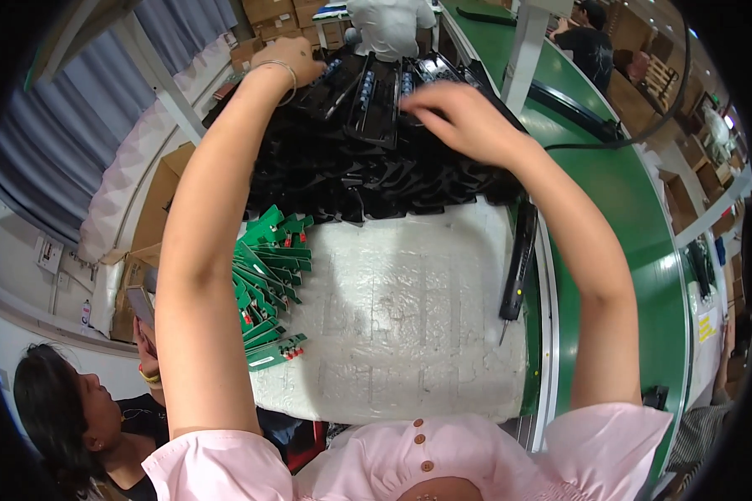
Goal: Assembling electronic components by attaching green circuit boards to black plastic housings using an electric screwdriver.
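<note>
Both arms stretch to the far heap of black plastic trays (367, 167).
Left hand (291, 65) rests on its far-left edge, grip unclear; right hand (459, 117) hovers with spread fingers. Green circuit boards (269, 275) fanned near-left, within reach.

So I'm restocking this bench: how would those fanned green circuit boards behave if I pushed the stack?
The green circuit boards look thin, stiff and light, so they'd probably slide over each other. Loosely fanned on the white foam pad, the stack would likely scatter rather than move together.
</note>
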A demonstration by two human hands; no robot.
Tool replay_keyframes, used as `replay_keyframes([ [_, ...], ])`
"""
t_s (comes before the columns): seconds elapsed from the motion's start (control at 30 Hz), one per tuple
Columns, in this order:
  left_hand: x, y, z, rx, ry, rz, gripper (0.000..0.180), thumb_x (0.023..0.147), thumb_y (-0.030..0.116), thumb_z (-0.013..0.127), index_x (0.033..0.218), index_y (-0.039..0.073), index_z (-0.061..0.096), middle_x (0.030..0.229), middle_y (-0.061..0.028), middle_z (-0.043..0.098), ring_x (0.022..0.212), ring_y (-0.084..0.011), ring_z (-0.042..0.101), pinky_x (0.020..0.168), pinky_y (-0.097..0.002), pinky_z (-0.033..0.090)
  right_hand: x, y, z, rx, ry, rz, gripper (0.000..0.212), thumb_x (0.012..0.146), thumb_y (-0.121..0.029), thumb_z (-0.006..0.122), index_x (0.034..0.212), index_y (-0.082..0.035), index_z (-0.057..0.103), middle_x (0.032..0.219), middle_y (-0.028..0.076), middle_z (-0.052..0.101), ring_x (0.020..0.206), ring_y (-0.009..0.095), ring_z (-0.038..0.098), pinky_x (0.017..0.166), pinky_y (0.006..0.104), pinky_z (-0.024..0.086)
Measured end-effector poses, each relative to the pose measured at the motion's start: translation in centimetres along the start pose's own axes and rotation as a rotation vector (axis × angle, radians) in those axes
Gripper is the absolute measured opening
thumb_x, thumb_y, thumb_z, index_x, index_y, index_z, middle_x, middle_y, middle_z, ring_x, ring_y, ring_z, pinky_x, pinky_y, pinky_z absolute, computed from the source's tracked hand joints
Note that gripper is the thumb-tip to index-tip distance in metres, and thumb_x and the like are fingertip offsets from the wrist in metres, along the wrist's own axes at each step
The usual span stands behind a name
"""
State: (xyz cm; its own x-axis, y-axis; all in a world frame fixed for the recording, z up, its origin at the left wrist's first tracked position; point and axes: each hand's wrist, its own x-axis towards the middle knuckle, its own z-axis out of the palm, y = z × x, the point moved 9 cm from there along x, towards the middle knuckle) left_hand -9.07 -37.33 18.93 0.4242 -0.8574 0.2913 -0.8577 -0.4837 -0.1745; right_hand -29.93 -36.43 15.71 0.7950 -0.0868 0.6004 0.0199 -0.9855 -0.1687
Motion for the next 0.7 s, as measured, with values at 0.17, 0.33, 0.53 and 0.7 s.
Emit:
replay_keyframes([
  [0.17, 1.2, -0.7, 2.8, -0.081, -0.130, -0.059, 0.037, 0.071, 0.027, 0.054, 0.104, 0.011, 0.057, 0.108, -0.0114, 0.055, 0.101, -0.0258, 0.053, 0.082, -0.0363, 0.044, 8.0, 3.1, 6.8, -0.387, -0.116, -0.189, 0.018, 0.073, -0.006, 0.051, 0.089, -0.004, 0.058, 0.090, 0.007, 0.055, 0.094, 0.024, 0.049, 0.078, 0.0324, 0.043],
  [0.33, 1.0, -2.2, 0.9, -0.159, -0.004, -0.019, 0.033, 0.071, 0.025, 0.053, 0.098, 0.009, 0.060, 0.102, -0.0133, 0.058, 0.096, -0.0284, 0.055, 0.081, -0.0373, 0.044, 8.9, 0.9, 6.5, -0.555, -0.135, -0.403, 0.016, 0.071, -0.007, 0.050, 0.087, -0.005, 0.053, 0.085, 0.005, 0.054, 0.091, 0.023, 0.050, 0.074, 0.0319, 0.044],
  [0.53, -10.3, -4.3, -7.7, -0.463, 0.452, 0.304, 0.021, 0.070, 0.014, 0.051, 0.086, 0.004, 0.061, 0.082, -0.0187, 0.059, 0.082, -0.0323, 0.056, 0.072, -0.0378, 0.045, 7.0, -11.7, -5.6, -0.442, 0.397, -0.585, 0.008, 0.072, -0.006, 0.049, 0.079, -0.004, 0.046, 0.066, 0.011, 0.052, 0.067, 0.027, 0.056, 0.055, 0.0337, 0.046],
  [0.7, -20.8, -0.4, -4.9, -0.406, 0.332, 0.570, 0.014, 0.069, 0.007, 0.056, 0.082, 0.004, 0.058, 0.079, -0.0115, 0.057, 0.074, -0.0316, 0.055, 0.063, -0.0349, 0.045, 3.8, -15.1, -7.6, -0.614, 0.168, -0.355, 0.022, 0.068, 0.001, 0.049, 0.088, -0.002, 0.042, 0.073, 0.014, 0.051, 0.064, 0.029, 0.052, 0.059, 0.0349, 0.045],
])
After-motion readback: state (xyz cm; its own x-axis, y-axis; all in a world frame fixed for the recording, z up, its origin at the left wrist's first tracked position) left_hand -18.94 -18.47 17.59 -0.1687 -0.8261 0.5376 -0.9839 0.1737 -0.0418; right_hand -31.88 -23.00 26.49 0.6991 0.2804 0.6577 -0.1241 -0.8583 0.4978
